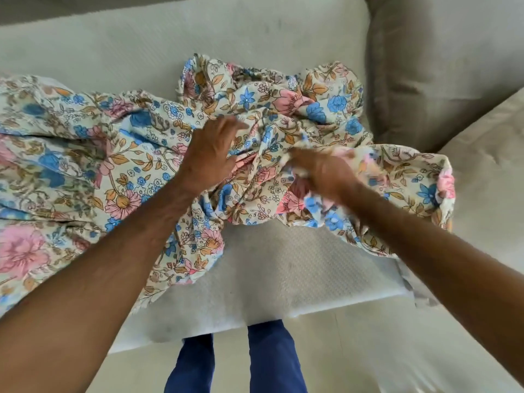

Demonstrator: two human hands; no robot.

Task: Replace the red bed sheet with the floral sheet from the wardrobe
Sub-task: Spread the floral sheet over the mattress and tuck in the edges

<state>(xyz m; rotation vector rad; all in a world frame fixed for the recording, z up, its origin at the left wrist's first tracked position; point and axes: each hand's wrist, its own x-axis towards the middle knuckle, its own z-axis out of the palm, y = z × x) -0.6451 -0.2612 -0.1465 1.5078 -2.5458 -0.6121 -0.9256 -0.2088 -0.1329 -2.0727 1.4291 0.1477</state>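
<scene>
Lying bunched across the bare mattress (255,268), floral sheet (107,154) — crumpled in the middle, spreading flatter to the left and cut off by the left frame edge. Right hand (320,171) blurred, fingers curled into a fold of sheet, gripping it; fingertips buried in cloth and hard to make out. Left hand (212,148) just beside it, fingers extended and loosely spread over the fabric, touching but not clenched round anything. Folds under both hands hidden by wrists and forearms. Gathered, elasticated hem visible along the far bunch and at the right end, where the sheet overhangs the mattress corner. Near mattress edge uncovered, running across below the sheet — bare quilted surface between cloth and edge. Bare mattress beyond the far bunch too. Headboard (439,66), padded and beige, rising at upper right, close behind the bunch. Blue trouser legs (272,361) standing against the near edge, pale floor (382,350) to the right.
</scene>
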